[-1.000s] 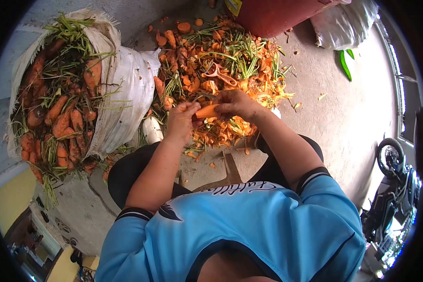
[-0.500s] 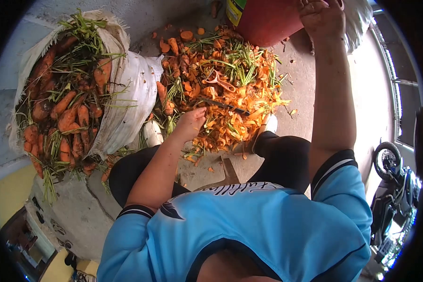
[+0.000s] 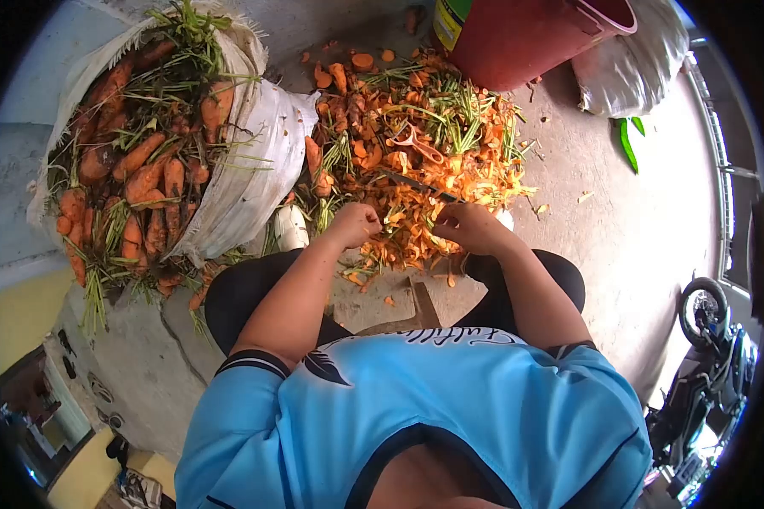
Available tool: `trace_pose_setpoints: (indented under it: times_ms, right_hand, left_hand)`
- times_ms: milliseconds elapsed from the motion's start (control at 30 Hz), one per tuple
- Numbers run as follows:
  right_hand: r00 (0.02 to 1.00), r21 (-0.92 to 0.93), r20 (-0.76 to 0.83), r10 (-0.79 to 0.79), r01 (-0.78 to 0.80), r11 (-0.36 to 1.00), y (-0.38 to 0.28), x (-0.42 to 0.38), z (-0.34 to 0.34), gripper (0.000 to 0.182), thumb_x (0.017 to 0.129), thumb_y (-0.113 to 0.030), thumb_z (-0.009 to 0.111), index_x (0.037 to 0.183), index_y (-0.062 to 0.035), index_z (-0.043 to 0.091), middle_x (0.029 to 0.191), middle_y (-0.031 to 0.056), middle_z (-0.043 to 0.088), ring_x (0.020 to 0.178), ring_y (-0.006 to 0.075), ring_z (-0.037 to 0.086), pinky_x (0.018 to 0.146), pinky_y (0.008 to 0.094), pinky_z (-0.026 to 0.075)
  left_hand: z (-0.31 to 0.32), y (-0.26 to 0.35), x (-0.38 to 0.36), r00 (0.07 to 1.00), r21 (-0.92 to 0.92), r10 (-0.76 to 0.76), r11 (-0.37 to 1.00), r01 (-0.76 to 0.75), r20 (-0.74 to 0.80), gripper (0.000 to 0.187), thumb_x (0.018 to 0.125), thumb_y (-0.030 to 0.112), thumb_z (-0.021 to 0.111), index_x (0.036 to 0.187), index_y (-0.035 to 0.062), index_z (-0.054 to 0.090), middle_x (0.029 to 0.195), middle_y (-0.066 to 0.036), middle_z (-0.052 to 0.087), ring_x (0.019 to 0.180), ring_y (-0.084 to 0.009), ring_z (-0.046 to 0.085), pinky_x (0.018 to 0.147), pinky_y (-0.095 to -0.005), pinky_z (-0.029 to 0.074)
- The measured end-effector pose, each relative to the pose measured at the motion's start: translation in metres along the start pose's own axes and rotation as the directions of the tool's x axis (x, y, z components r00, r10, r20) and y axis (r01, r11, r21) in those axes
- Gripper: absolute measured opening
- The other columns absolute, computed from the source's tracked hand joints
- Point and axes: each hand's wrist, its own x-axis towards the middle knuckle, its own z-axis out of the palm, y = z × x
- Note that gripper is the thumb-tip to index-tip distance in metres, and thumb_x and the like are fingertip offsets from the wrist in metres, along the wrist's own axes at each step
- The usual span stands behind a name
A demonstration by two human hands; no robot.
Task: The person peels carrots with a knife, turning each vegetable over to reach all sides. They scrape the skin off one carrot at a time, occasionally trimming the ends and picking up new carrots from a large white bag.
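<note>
My left hand (image 3: 354, 226) hangs over the near left side of a heap of orange carrot peelings (image 3: 416, 229), its fingers curled; whether it holds anything is too small to tell. Across from it, my right hand (image 3: 469, 227) is above the heap's near right side, fingers bent, with nothing visible in them. A dark knife blade (image 3: 424, 187) lies on the peelings between and beyond my hands. Farther up the heap rests an orange peeler (image 3: 418, 144). Green stalks and carrot pieces surround both tools.
At left, an open white sack (image 3: 250, 170) spills unpeeled carrots (image 3: 144, 181). A red bucket (image 3: 518, 42) stands behind the heap, beside a green-yellow container (image 3: 452, 21) and a filled white sack (image 3: 632, 64). A green leaf (image 3: 627, 146) lies at right; a motorcycle (image 3: 709, 365) stands far right.
My right hand has come down from the red bucket's rim area to the near side of the heap. My left hand stays over the heap. The view has shifted slightly.
</note>
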Motion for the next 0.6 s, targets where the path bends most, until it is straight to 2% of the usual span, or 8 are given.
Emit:
trace_pose_setpoints:
  times_ms: [67, 133, 233, 300, 367, 433, 500, 600]
  right_hand:
    - [0.998, -0.239, -0.014, 0.066, -0.067, 0.969, 0.01, 0.016, 0.002, 0.043, 0.076, -0.044, 0.054, 0.094, -0.0053, 0.06, 0.091, 0.0159, 0.06, 0.085, 0.0317, 0.057, 0.077, 0.0384, 0.044]
    - [0.998, -0.297, -0.033, 0.06, -0.067, 0.953, 0.013, 0.026, 0.007, 0.043, 0.077, -0.043, 0.052, 0.096, -0.0054, 0.059, 0.093, 0.016, 0.06, 0.087, 0.0306, 0.056, 0.077, 0.0379, 0.044]
    - [0.999, -0.346, 0.005, 0.046, -0.041, 0.937, 0.011, 0.037, 0.011, 0.043, 0.077, -0.044, 0.051, 0.095, -0.0051, 0.058, 0.087, 0.0165, 0.061, 0.083, 0.0311, 0.058, 0.075, 0.0383, 0.045]
    - [0.998, -0.336, 0.061, 0.036, -0.013, 0.942, 0.014, 0.044, 0.015, 0.041, 0.077, -0.042, 0.052, 0.092, -0.0049, 0.058, 0.083, 0.0165, 0.061, 0.081, 0.0313, 0.058, 0.073, 0.0389, 0.046]
    - [0.999, -0.265, 0.003, -0.043, 0.042, 0.963, 0.008, 0.035, 0.013, 0.035, 0.076, -0.037, 0.055, 0.088, -0.0041, 0.057, 0.078, 0.0157, 0.061, 0.075, 0.0318, 0.059, 0.07, 0.0395, 0.046]
    - [0.998, -0.218, -0.007, -0.064, 0.061, 0.974, 0.009, 0.033, 0.011, 0.034, 0.076, -0.036, 0.056, 0.088, -0.0036, 0.057, 0.077, 0.0155, 0.061, 0.075, 0.0314, 0.059, 0.069, 0.0393, 0.046]
    - [1.0, -0.204, 0.019, -0.004, 0.008, 0.979, 0.012, 0.032, 0.007, 0.034, 0.075, -0.036, 0.056, 0.088, -0.0038, 0.057, 0.076, 0.0149, 0.061, 0.073, 0.0309, 0.059, 0.068, 0.0388, 0.046]
    - [0.996, -0.222, 0.047, 0.074, -0.061, 0.973, 0.023, 0.034, 0.009, 0.034, 0.075, -0.035, 0.057, 0.09, -0.0044, 0.058, 0.074, 0.0141, 0.061, 0.072, 0.03, 0.059, 0.067, 0.038, 0.047]
  left_hand:
    - [0.0, -0.035, 0.01, 0.999, 0.111, 0.019, 0.994, -0.015, -0.038, 0.023, 0.068, 0.017, 0.066, 0.089, 0.0091, 0.062, 0.077, -0.008, 0.058, 0.064, -0.0186, 0.051, 0.059, -0.0308, 0.042]
    - [0.0, -0.11, 0.029, 0.989, -0.128, -0.069, 0.99, 0.052, -0.128, 0.021, 0.071, 0.017, 0.064, 0.09, 0.0078, 0.062, 0.075, -0.007, 0.057, 0.06, -0.0187, 0.051, 0.055, -0.0298, 0.041]
    - [-0.011, -0.189, 0.061, 0.872, -0.395, -0.409, 0.873, 0.288, -0.268, 0.02, 0.074, 0.016, 0.061, 0.09, 0.0044, 0.061, 0.072, -0.005, 0.056, 0.055, -0.0185, 0.05, 0.051, -0.0287, 0.04]
    - [-0.019, -0.224, 0.089, 0.784, -0.366, -0.476, 0.866, 0.341, -0.398, 0.019, 0.076, 0.016, 0.058, 0.089, 0.0026, 0.061, 0.07, -0.005, 0.056, 0.052, -0.0192, 0.05, 0.049, -0.0295, 0.039]
    - [-0.028, -0.236, 0.109, 0.838, 0.021, -0.282, 0.944, 0.329, -0.468, 0.018, 0.079, 0.017, 0.054, 0.086, 0.0024, 0.062, 0.069, -0.008, 0.057, 0.055, -0.0211, 0.052, 0.05, -0.032, 0.041]
    - [-0.042, -0.228, 0.114, 0.913, 0.555, -0.042, 0.783, 0.283, -0.406, 0.021, 0.08, 0.019, 0.05, 0.082, 0.0028, 0.063, 0.068, -0.011, 0.059, 0.06, -0.0236, 0.057, 0.054, -0.0346, 0.043]
    - [-0.045, -0.202, 0.122, 0.908, 0.577, -0.15, 0.729, 0.369, -0.391, 0.023, 0.08, 0.02, 0.048, 0.078, 0.0025, 0.063, 0.072, -0.014, 0.061, 0.067, -0.0253, 0.059, 0.059, -0.0355, 0.045]
    - [-0.053, -0.19, 0.14, 0.965, 0.811, -0.227, 0.535, 0.236, -0.13, 0.018, 0.076, 0.013, 0.05, 0.083, 0.0013, 0.062, 0.082, -0.012, 0.061, 0.073, -0.0273, 0.059, 0.065, -0.0348, 0.045]
